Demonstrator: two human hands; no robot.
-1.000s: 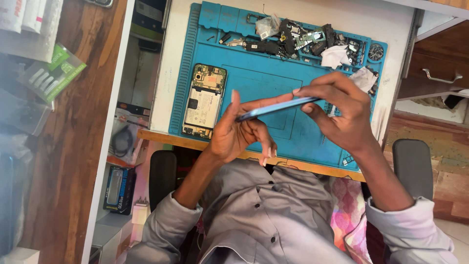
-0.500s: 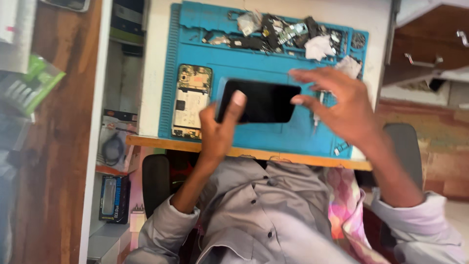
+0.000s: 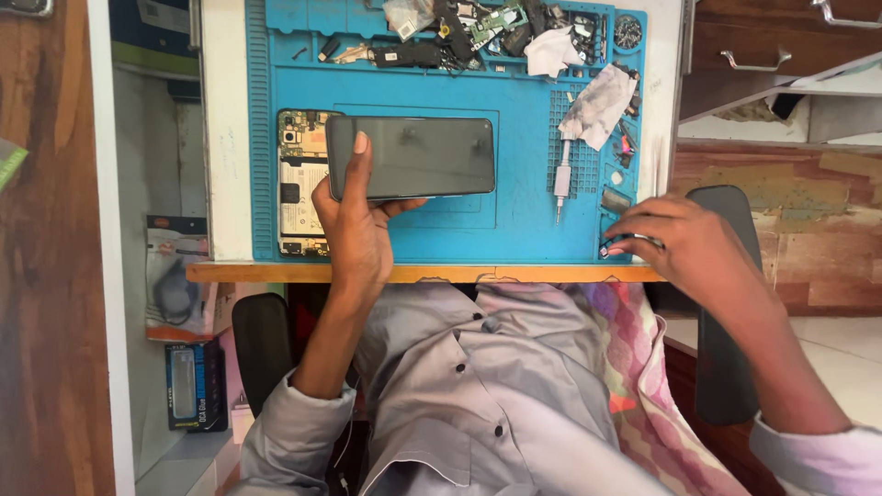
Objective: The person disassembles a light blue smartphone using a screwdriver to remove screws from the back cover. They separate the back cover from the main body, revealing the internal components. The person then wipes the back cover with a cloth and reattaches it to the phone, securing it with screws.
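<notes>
Fingers (image 3: 360,152) of your left hand (image 3: 354,230) curl round a dark phone screen panel (image 3: 413,156), thumb laid across its glass, holding it above the middle of the blue work mat (image 3: 524,211). That mat covers the bench (image 3: 423,273), whose wooden front edge runs nearest you. An opened phone body (image 3: 301,184) lies at the mat's left edge; loose parts (image 3: 478,32) crowd its far edge. Your right hand (image 3: 684,243) pinches narrowly on a small object, too small to identify, at the mat's near right corner.
</notes>
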